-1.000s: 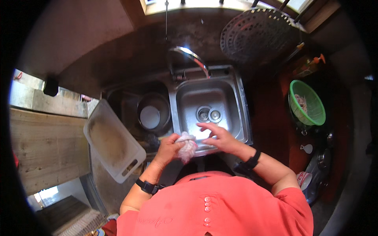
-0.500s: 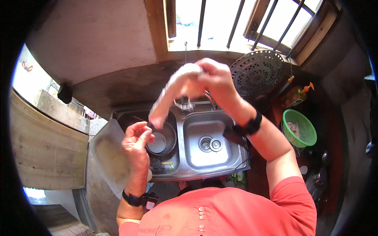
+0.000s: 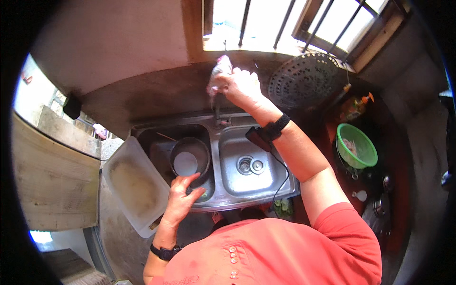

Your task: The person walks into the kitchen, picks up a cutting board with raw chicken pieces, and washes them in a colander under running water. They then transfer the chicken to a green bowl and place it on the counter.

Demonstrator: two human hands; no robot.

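Note:
My right hand (image 3: 244,90) is raised against the wall behind the sink, its fingers closed on a whitish-and-pink cloth (image 3: 219,71). The bunched cloth hangs just below the window sill, close to a small hook (image 3: 225,43), and I cannot tell whether it touches the hook. Over the front edge of the left basin, my left hand (image 3: 180,202) holds nothing, thumb and fingers apart. Next to its fingertips is a dark round pan (image 3: 205,159) in that basin, with a white bowl (image 3: 185,164) inside it.
The right basin (image 3: 232,183) has a drain with its strainer beside it. Left of the sink leans a translucent plastic tub (image 3: 114,166). A perforated metal disc (image 3: 304,80) stands against the wall. A green basket (image 3: 375,159) and an orange-topped pump bottle (image 3: 354,108) are at right.
My right hand has lifted the cloth up and away to the wall, and the cloth now hangs bunched. My left hand has dropped lower and nearer, away from the cloth.

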